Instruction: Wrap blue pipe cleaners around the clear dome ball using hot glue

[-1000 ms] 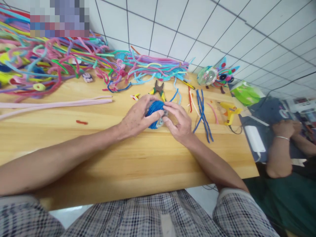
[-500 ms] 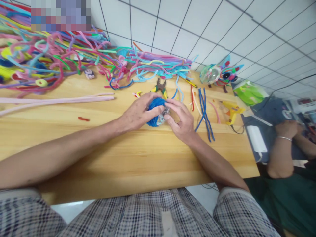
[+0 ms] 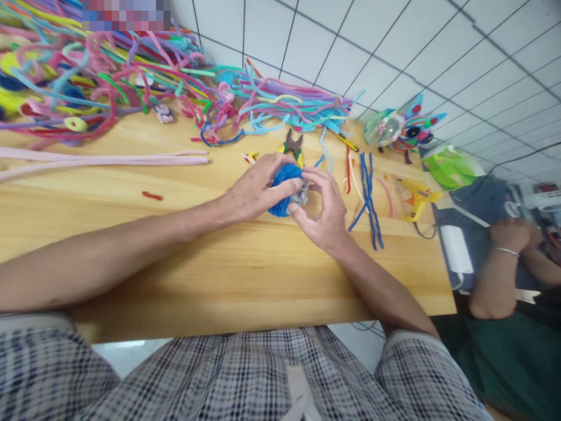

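Between my hands, over the wooden table [image 3: 245, 280], is a rounded object wrapped in blue pipe cleaner [image 3: 283, 202], with a clear, shiny part showing on its right side. My left hand [image 3: 258, 190] grips the blue side, thumb across the front and fingers over the top. My right hand [image 3: 324, 207] curls round the clear end, thumb at the lower edge and fingertips at the upper right. Just behind lie pliers [image 3: 293, 146] with green and yellow handles, jaws apart. Several blue pipe cleaners [image 3: 368, 199] lie right of my right hand.
Heaped pipe cleaners [image 3: 109, 76] fill the back left; a bundle [image 3: 298, 102] lies against the tiled wall. A yellow glue gun [image 3: 418, 199], a cutter knife [image 3: 347, 141] and a colourful pipe-cleaner animal [image 3: 412, 131] are at the right. Another person's arm [image 3: 497, 275] rests beyond the table's right edge.
The whole view has shifted slightly. My right fingers have bent more round the clear end, and the right thumb has moved onto the wrapped object's lower edge. My left hand keeps its grip.
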`<state>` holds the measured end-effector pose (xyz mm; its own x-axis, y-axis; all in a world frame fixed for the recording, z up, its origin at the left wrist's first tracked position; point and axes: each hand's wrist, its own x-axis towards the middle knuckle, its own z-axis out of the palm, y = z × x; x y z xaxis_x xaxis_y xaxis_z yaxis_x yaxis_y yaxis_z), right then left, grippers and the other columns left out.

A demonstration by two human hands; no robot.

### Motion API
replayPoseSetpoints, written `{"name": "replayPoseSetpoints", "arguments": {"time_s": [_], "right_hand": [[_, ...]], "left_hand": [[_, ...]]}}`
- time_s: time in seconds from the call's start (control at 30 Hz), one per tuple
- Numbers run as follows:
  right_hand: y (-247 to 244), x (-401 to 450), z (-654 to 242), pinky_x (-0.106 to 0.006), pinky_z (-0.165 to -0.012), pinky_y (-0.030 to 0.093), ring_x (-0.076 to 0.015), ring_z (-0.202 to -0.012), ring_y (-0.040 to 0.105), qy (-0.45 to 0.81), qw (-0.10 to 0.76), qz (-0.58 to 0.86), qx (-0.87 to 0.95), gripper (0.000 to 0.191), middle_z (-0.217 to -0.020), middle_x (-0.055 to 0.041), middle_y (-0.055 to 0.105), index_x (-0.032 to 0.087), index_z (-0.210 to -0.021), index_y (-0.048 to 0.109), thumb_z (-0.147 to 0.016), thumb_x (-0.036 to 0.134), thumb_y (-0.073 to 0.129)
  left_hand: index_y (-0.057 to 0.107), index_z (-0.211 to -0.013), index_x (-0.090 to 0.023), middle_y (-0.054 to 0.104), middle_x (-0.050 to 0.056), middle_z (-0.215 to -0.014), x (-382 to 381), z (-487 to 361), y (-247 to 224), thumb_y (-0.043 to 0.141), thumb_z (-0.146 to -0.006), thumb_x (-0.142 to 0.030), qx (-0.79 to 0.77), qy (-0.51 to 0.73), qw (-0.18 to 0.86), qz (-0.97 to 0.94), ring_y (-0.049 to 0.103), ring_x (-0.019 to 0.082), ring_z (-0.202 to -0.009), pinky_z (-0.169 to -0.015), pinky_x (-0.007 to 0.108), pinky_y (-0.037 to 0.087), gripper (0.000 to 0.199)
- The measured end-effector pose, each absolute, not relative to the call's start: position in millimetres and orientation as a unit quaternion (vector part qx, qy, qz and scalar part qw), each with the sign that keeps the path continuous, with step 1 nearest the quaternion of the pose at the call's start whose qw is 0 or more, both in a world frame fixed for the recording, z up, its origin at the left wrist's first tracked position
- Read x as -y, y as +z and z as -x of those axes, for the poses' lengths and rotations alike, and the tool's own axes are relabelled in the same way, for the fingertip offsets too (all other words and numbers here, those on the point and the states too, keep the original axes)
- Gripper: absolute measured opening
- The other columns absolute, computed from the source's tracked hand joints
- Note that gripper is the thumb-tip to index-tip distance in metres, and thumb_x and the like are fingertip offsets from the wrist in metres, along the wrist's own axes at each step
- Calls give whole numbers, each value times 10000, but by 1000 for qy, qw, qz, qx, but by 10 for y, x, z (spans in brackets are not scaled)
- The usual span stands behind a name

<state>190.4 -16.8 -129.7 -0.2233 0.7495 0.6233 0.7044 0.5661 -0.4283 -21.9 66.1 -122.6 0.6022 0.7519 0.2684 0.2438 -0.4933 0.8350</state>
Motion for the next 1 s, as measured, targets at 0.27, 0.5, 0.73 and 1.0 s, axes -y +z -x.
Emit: {"name": "replayPoseSetpoints", "arguments": {"time_s": [0.27, 0.5, 0.73, 1.0], "right_hand": [[-1267, 211, -1838, -584, -1064, 686, -359, -1417, 686, 14, 406, 489, 772, 583, -1465, -171, 687, 261, -1455, 543, -906, 271, 736], [-1296, 219, -1806, -610, -1100, 666, -364, -1428, 668, 16, 418, 489, 765, 605, -1471, -168, 670, 275, -1451, 521, -886, 250, 737], [-1275, 233, -1835, -629, -1127, 652, -376, -1461, 646, 44, 404, 499, 766, 620, -1503, -149, 657, 329, -1458, 494, -907, 277, 773], [-1298, 210, -1877, -584, -1054, 688, -362, -1437, 663, 30, 404, 503, 764, 611, -1471, -162, 671, 313, -1446, 502, -899, 298, 774]], "left_hand": [[647, -1374, -152, 705, 147, -1335, -634, 208, -1194, 591, -1060, -486, -293, 324, 386, -813, 638, 320, -1306, -1183, 528, 520, 462], [671, -1359, -203, 712, 127, -1359, -631, 214, -1195, 635, -1058, -499, -297, 325, 387, -810, 636, 312, -1346, -1200, 505, 527, 424], [687, -1332, -241, 721, 121, -1366, -612, 211, -1156, 657, -1054, -515, -303, 316, 397, -807, 634, 347, -1347, -1214, 573, 514, 392], [561, -1501, -204, 598, 162, -1551, -717, 251, -1076, 738, -914, -532, -293, 262, 463, -794, 587, 350, -1433, -1281, 570, 494, 695]]}}
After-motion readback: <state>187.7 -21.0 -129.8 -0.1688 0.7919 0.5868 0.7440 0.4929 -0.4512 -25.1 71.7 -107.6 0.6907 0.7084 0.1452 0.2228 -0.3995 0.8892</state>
